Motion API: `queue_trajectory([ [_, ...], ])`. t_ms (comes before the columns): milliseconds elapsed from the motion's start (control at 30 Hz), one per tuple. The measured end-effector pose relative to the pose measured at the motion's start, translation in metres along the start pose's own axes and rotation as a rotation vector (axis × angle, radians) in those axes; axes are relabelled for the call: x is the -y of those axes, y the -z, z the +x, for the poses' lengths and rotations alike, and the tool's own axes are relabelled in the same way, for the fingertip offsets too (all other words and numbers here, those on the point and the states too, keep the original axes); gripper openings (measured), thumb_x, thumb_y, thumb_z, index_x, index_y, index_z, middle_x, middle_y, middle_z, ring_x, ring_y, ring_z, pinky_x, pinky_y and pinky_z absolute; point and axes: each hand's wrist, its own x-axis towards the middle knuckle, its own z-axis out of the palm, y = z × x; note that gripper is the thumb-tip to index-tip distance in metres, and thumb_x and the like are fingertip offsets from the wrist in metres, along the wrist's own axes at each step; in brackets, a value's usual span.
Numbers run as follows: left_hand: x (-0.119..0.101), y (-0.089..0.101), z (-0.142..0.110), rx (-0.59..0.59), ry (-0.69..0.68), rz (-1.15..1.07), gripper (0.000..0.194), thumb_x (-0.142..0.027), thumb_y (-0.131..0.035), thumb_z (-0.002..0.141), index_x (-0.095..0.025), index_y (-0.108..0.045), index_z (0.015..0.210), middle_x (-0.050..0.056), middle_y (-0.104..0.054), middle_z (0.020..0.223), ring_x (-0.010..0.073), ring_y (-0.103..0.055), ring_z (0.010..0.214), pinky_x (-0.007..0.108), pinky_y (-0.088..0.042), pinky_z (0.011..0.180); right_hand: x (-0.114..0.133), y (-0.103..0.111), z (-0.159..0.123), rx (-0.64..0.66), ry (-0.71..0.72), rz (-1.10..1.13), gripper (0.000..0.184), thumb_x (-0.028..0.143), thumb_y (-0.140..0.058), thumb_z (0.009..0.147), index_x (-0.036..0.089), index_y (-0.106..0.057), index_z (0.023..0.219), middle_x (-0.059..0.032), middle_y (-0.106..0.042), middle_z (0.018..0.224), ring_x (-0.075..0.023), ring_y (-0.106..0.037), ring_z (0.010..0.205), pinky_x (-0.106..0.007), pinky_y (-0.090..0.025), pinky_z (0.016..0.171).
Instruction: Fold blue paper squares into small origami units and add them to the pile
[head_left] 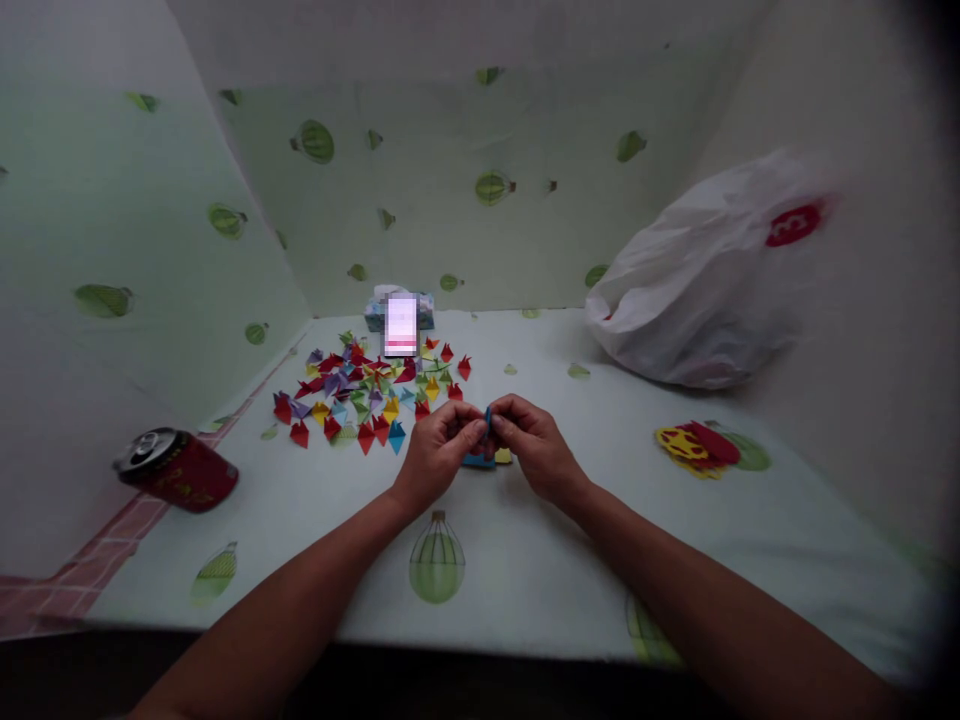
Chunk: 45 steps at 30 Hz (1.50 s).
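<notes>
Both of my hands meet at the middle of the table and pinch one small blue folded paper piece (pixel 487 422) between their fingertips. My left hand (pixel 437 447) grips its left side and my right hand (pixel 534 445) grips its right side. Under the hands lie a few flat paper bits, blue (pixel 478 461) and yellow (pixel 503 456). Just behind my hands, a pile of several folded paper pieces (pixel 367 390) in red, yellow, blue, green and purple spreads over the table.
A red drink can (pixel 178 470) lies on its side at the left wall. At the back right sits a white plastic bag (pixel 709 285). A red and yellow paper stack (pixel 697 447) lies right. A tissue box (pixel 400 310) stands at the back.
</notes>
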Motion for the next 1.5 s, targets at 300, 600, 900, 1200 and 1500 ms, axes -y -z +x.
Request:
queue_trajectory([
  [300, 0.003, 0.002, 0.004, -0.003, 0.065, -0.067, 0.025, -0.038, -0.073, 0.082, -0.014, -0.064, 0.086, 0.000, -0.066, 0.065, 0.0131, -0.065, 0.058, 0.026, -0.054, 0.061, -0.006, -0.001, 0.001, -0.052, -0.023, 0.040, 0.029, 0.043, -0.075, 0.083, 0.021, -0.058, 0.090, 0.0037, -0.063, 0.070, -0.0124, -0.061, 0.056, -0.028, -0.050, 0.058],
  [600, 0.006, 0.003, 0.002, -0.147, -0.025, 0.235, 0.015, -0.032, -0.066, 0.083, -0.017, -0.063, 0.080, -0.001, -0.061, 0.072, 0.0119, -0.059, 0.062, 0.026, -0.048, 0.059, 0.009, 0.000, -0.004, -0.018, 0.166, -0.442, 0.026, 0.041, -0.061, 0.093, 0.017, -0.063, 0.084, -0.0007, -0.061, 0.071, -0.0136, -0.057, 0.064, -0.028, -0.045, 0.063],
  [900, 0.010, 0.003, 0.003, -0.161, -0.055, 0.141, 0.020, -0.031, -0.070, 0.083, -0.018, -0.060, 0.094, 0.001, -0.063, 0.080, 0.0128, -0.061, 0.069, 0.027, -0.051, 0.066, 0.012, -0.004, -0.007, -0.033, 0.125, -0.422, 0.019, 0.033, -0.061, 0.090, 0.017, -0.069, 0.082, -0.0010, -0.065, 0.070, -0.0134, -0.065, 0.061, -0.027, -0.052, 0.061],
  [1200, 0.010, 0.002, 0.002, -0.185, -0.096, 0.187, 0.016, -0.029, -0.068, 0.084, -0.018, -0.061, 0.094, 0.002, -0.065, 0.084, 0.0139, -0.063, 0.075, 0.029, -0.053, 0.071, 0.006, -0.008, -0.007, -0.094, 0.058, -0.346, 0.018, 0.035, -0.067, 0.084, 0.018, -0.064, 0.089, 0.0000, -0.067, 0.069, -0.0139, -0.067, 0.057, -0.027, -0.054, 0.057],
  [1500, 0.007, 0.002, 0.000, -0.173, -0.212, 0.388, 0.010, -0.021, -0.066, 0.086, -0.019, -0.065, 0.096, 0.003, -0.068, 0.086, 0.0134, -0.065, 0.075, 0.026, -0.053, 0.071, 0.008, -0.007, -0.010, -0.125, 0.110, -0.534, 0.016, 0.032, -0.061, 0.087, 0.019, -0.057, 0.079, 0.0006, -0.061, 0.064, -0.0142, -0.061, 0.058, -0.027, -0.049, 0.057],
])
